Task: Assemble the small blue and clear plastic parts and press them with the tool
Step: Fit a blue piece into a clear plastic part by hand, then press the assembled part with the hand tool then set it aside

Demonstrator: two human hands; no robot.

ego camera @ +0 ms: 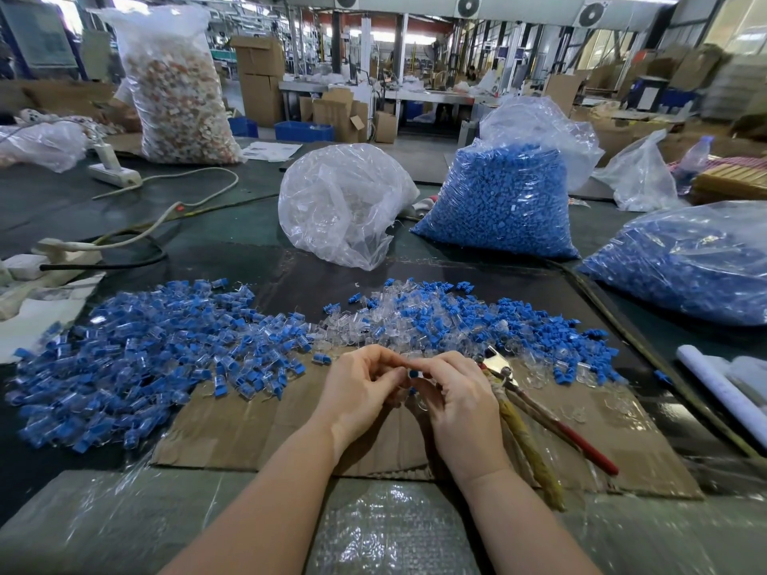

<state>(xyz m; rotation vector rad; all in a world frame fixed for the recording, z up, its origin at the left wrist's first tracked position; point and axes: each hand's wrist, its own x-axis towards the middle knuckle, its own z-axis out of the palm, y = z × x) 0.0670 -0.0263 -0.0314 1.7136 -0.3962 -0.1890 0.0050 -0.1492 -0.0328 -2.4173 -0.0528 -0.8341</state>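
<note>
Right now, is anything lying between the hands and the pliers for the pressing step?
Nothing visible. The pliers lie on the cardboard right beside the right hand, handles toward the person. Both hands, left hand included, pinch a small blue and clear part.

No readable text anywhere (papers and boxes too blurred).

This is a factory floor, a hand-assembly hall. Big clear sacks of blue parts [498,205] stand at the far edge of the long workbench [232,226], and loose pieces [137,359] lie heaped across it. Behind are stacked cardboard cartons [259,80], blue crates [304,131], more benches [431,95], and round ventilation fans [468,4] overhead.
</note>
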